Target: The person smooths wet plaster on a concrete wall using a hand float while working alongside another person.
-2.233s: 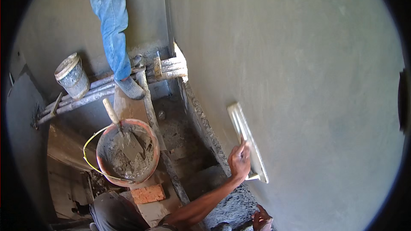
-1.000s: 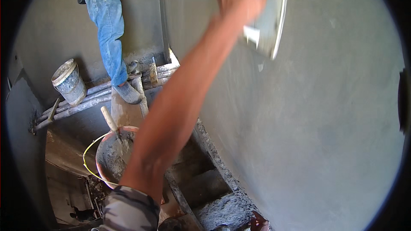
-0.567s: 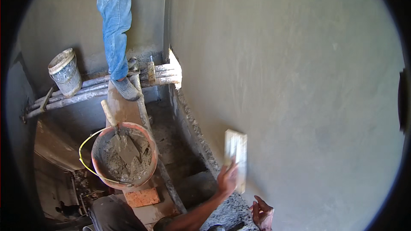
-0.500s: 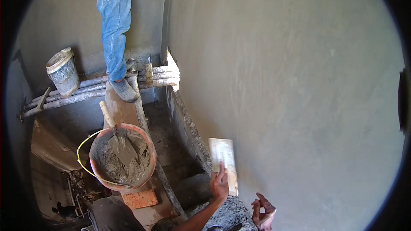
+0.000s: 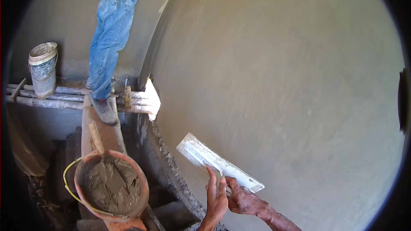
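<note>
A pale, rectangular plastering trowel lies tilted close to the grey wall, low in the middle of the picture. My right hand is closed round its handle, near its lower right end. Beside it, my left hand has its fingers and thumb up against the trowel and its handle. The handle itself is mostly hidden by my hands. To the left stands an orange-rimmed bucket of wet grey mortar. A pointing trowel with a wooden handle rests with its blade in the mortar.
A co-worker in blue jeans stands on a wooden plank ahead. Horizontal poles cross at the far left, carrying a smeared white bucket. The smooth plastered wall fills the right. A rough mortar ledge runs along its foot.
My right hand, open and apart from the trowel before, has closed on its handle. The trowel has turned from nearly upright to slanting. My view has shifted, and the mortar bucket appears lower left.
</note>
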`<state>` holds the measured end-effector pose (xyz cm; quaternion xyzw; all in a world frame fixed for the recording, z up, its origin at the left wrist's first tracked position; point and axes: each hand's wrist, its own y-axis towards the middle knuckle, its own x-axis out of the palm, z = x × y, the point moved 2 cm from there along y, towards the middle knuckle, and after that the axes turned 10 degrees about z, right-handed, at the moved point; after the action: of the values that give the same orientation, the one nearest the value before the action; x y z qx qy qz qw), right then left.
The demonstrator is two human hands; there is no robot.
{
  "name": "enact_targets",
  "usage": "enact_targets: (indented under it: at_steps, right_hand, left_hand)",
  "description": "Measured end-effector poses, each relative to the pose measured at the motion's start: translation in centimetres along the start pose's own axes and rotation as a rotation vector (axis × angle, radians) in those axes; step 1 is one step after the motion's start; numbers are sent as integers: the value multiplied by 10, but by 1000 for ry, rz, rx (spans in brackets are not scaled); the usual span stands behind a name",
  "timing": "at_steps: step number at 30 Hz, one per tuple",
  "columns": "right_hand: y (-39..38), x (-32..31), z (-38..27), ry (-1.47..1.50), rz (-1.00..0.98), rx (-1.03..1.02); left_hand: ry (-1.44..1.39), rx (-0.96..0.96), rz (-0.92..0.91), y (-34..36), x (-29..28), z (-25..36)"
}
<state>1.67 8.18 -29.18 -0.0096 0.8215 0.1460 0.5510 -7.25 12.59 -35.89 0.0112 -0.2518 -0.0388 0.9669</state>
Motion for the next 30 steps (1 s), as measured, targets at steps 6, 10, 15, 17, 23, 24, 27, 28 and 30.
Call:
enact_targets:
  at_steps: [6, 10, 15, 17, 23, 24, 27, 28, 30]
  right_hand:
    - [48, -27, -11, -860, 355, -191]
    - [77, -39, 9, -1062, 304, 1]
    - [107, -85, 13, -1208, 248, 222]
    - [130, -143, 19, -1315, 337, 182]
    - [295, -317, -63, -1343, 906, 180]
    - [311, -329, -46, -1315, 940, 42]
    - [312, -216, 24, -1472, 617, -52]
    - [279, -175, 68, -1333, 507, -96]
    - [205, -82, 29, -1127, 55, 150]
  left_hand:
    - [261, 86, 154, 15, -30, 35]
    - [330, 104, 237, 35, -67, 59]
    - [49, -45, 328, 39, -86, 91]
    - [-15, -69, 337, 43, -86, 85]
    - [-124, -91, 414, 51, -88, 71]
    - [-132, -93, 400, 51, -82, 70]
    - [-195, 8, 506, 52, -91, 69]
    - [-162, -22, 449, 50, -91, 77]
    - [-80, -65, 458, 53, -114, 77]
